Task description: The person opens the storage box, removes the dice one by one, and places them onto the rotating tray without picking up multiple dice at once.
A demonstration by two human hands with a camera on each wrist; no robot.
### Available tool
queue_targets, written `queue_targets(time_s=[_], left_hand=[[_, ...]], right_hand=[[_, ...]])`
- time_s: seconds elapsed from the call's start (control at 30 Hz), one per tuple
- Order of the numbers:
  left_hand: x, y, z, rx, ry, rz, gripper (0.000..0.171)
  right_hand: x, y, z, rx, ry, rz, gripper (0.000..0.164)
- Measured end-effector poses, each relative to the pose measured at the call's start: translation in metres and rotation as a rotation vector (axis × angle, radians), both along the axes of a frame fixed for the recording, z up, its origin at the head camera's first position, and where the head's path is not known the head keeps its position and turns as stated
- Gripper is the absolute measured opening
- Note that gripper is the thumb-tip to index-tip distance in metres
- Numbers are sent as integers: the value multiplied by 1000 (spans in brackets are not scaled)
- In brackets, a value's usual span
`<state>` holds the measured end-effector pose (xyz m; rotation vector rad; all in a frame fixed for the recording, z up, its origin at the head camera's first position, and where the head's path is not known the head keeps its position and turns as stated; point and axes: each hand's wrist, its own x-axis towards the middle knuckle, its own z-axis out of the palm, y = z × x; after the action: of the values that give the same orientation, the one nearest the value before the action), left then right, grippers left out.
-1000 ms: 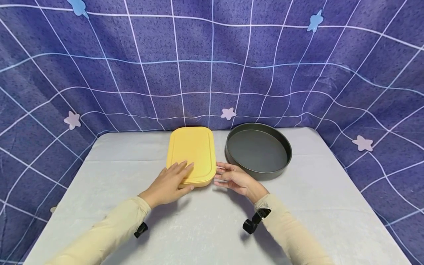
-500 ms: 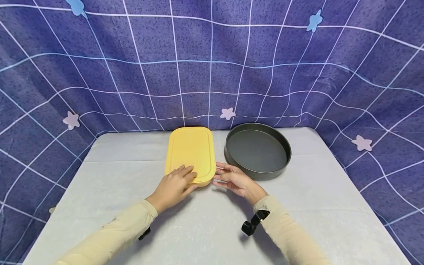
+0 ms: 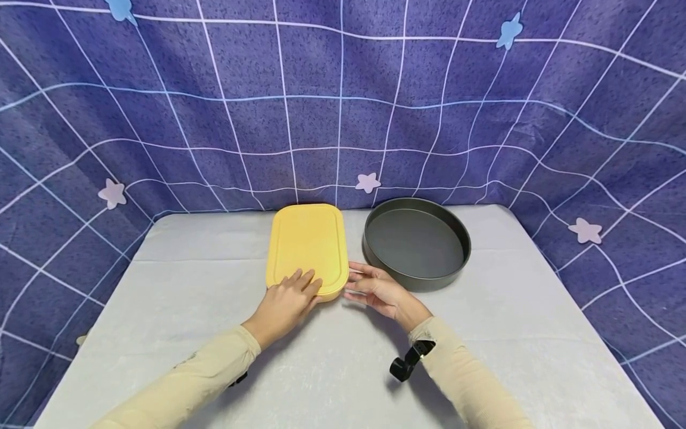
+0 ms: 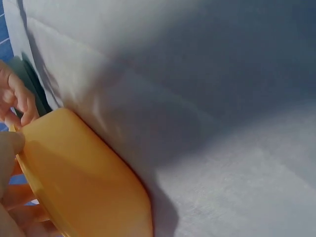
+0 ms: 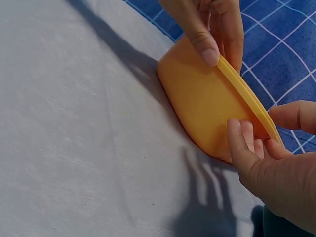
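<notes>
A yellow rectangular food container (image 3: 306,241) with its lid on rests flat on the table. At its near edge my left hand (image 3: 284,307) lies with its fingers over the lid. In the right wrist view, the left thumb (image 5: 210,54) bears on the side just under the lid's rim (image 5: 242,91), so the hand pinches that edge. My right hand (image 3: 380,292) is at the container's near right corner, fingers loosely extended along its side wall. Whether those fingertips touch the wall is hard to tell. Any contents are hidden by the lid.
A dark round cake pan (image 3: 418,241) stands right of the container, close behind my right hand. Pale cloth covers the table (image 3: 343,369). A purple gridded curtain (image 3: 316,125) hangs along the back and both sides.
My left hand has slid a little to the right along the container's near edge, and its thumb has gone in against that edge. The right hand and the pan look unmoved.
</notes>
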<state>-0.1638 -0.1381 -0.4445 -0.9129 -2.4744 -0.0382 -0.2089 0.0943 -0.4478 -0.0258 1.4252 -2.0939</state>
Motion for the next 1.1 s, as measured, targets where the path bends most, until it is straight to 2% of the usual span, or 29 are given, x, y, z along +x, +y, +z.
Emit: queue_targets(time_s=[0.17, 0.4, 0.6, 0.87, 1.1], left_hand=[[0, 0, 0, -63, 63, -19, 32], [2, 0, 1, -146, 70, -39, 37], [2, 2, 2, -192, 88, -49, 22], [2, 1, 4, -202, 106, -44, 21], [1, -1, 1, -217, 169, -51, 26]], right_hand=[[-1, -2, -2, 9, 0, -14, 62], [0, -3, -2, 18, 11, -17, 62], [1, -4, -2, 30, 33, -31, 59], [3, -15, -2, 113, 58, -142, 58], [6, -27, -4, 132, 55, -252, 55]])
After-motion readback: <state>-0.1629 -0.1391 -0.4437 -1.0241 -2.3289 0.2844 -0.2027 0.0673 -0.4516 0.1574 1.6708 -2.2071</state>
